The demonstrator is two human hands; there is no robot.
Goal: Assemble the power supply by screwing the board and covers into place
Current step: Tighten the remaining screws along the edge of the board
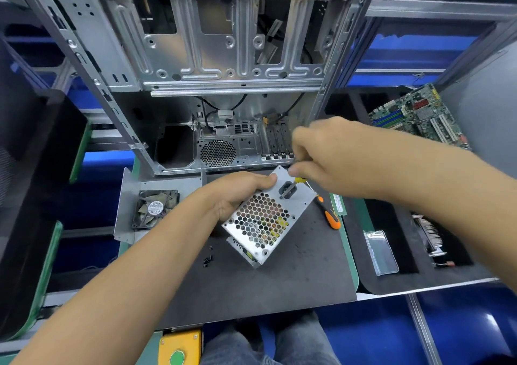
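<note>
The silver power supply case [263, 222], with a honeycomb grille and a socket cutout, is tilted above the dark mat [279, 286]. My left hand [237, 194] grips its upper left edge, thumb on the top face. My right hand [330, 157] hovers at the case's top corner, its fingers curled around a small tool with a yellow end [300, 180]. A few black screws [207, 261] lie loose on the mat to the left of the case. An orange-handled screwdriver [331, 219] lies on the mat to the right.
A grey cover plate [126, 196] carrying a black fan [155, 208] lies at the left. An open PC chassis [195, 56] stands behind the mat. A motherboard [419, 112] sits at the back right, a clear plastic tray [380, 252] at the right, and a memory stick [337, 203] by the screwdriver.
</note>
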